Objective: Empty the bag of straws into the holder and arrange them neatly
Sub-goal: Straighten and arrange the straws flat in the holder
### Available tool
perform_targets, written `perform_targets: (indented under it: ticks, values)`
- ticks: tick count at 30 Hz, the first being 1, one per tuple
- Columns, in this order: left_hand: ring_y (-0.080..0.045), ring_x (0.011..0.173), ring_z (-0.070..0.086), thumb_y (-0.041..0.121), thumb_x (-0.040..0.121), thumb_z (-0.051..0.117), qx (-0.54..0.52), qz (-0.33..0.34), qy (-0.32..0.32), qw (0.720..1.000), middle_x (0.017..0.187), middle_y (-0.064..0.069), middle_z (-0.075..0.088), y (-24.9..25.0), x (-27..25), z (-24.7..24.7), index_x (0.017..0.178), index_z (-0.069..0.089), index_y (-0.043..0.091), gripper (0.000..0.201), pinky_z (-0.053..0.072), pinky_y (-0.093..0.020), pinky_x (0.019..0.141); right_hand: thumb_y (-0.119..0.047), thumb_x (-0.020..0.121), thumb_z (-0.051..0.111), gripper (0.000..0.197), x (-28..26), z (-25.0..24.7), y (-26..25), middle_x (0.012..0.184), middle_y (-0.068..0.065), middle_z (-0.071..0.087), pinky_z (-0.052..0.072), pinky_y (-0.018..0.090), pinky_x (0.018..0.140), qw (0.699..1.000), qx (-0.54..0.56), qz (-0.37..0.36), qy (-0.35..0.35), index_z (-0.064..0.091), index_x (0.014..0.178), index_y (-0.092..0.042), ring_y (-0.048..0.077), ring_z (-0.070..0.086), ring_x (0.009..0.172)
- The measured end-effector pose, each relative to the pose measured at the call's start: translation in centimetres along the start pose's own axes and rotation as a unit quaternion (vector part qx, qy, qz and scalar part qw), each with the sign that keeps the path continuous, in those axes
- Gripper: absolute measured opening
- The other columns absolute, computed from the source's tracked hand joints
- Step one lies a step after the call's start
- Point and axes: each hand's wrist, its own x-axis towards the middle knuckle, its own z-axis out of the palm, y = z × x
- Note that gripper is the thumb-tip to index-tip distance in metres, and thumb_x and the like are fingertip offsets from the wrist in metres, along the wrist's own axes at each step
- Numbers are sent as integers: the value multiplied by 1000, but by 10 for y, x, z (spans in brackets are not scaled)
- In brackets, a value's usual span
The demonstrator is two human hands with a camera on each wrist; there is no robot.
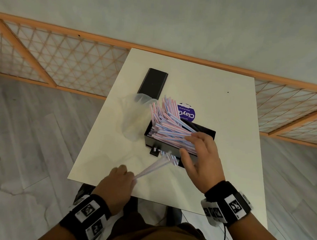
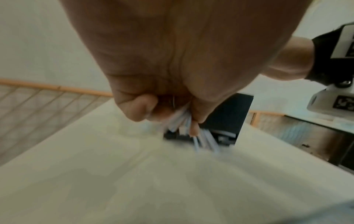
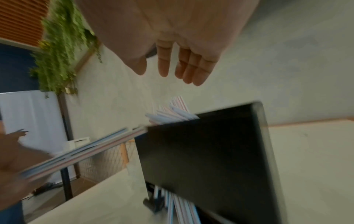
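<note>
We grip a small bundle of stray straws (image 1: 152, 167) in our left hand (image 1: 117, 180), just short of the holder (image 1: 205, 133). Our right hand (image 1: 200, 159) hovers open-fingered over its jumbled straw pile (image 1: 170, 128); the emptied bag (image 1: 132, 116) lies beyond. Next, we judge, the bundle goes in lengthwise.

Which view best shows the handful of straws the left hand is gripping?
The head view: the left hand grips the handful of straws by one end, the other end reaching the black holder. The left wrist view shows only blurred stubs past curled fingers; the right wrist view shows a blurred length beside the holder.
</note>
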Motion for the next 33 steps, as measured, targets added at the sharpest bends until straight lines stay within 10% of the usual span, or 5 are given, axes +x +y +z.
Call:
perform_targets:
  ticks: [6, 14, 24, 33]
  values:
    - [-25, 57, 57, 21, 91, 64, 59, 96, 170, 979, 77, -1, 58, 65, 54, -74, 89, 58, 20, 6, 30, -34, 54, -37, 95, 59, 43, 25, -20, -22, 139, 5, 56, 25, 57, 118, 969, -154, -160, -113, 61, 136, -21, 26, 48, 135]
    - [-29, 90, 55, 14, 83, 45, 52, 126, 180, 974, 104, -4, 53, 72, 108, -114, 103, 55, 20, 23, 45, -40, 72, -9, 92, 55, 39, 46, 4, 26, 122, 13, 60, 46, 43, 99, 961, -131, -4, -243, 54, 130, -13, 34, 56, 113]
    - [-12, 106, 55, 17, 84, 55, -269, 154, 206, 928, 111, 9, 53, 71, 126, -118, 108, 62, 23, 25, 48, -33, 97, -27, 101, 47, 25, 45, 32, 42, 116, 13, 64, 48, 46, 93, 966, -75, 50, -241, 58, 117, -12, 31, 58, 106]
    - [-18, 90, 55, 35, 85, 76, -109, 133, 237, 956, 99, 8, 57, 44, 127, -96, 93, 74, 29, 10, 46, -36, 80, -18, 95, 63, 16, 31, 10, 59, 104, 6, 61, 53, 38, 86, 986, -102, 38, -123, 69, 109, -13, 28, 60, 93]
